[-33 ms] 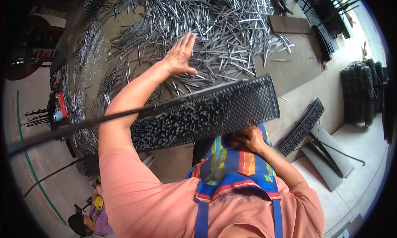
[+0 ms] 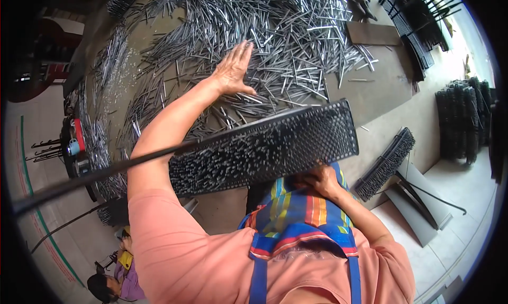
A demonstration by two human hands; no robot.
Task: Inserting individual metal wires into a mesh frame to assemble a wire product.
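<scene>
My left hand (image 2: 233, 74) is stretched over a spread of thin, shiny grey strips (image 2: 275, 45), its fingers straight, thumb apart and holding nothing. A long black rack (image 2: 259, 145) full of small holes lies tilted across the front of my body. Dark stubby pieces crowd its left and middle part, while bare holes show toward its right end. A thin dark rod (image 2: 100, 173) crosses over my left forearm near the rack. Just below the rack's lower edge, my right hand (image 2: 324, 181) is curled close against it. Shadow hides its fingertips and whatever they hold.
A similar filled black rack (image 2: 386, 164) stands at the right beside grey panels (image 2: 420, 203). Stacked black racks (image 2: 459, 119) stand farther right. A brown board (image 2: 373, 33) lies on the table's far right. Another person (image 2: 124, 275) is at the lower left.
The rod's left end sits slightly lower, and the rack has shifted a little with it. My left hand has drifted slightly right; my right hand stays by the rack's lower edge.
</scene>
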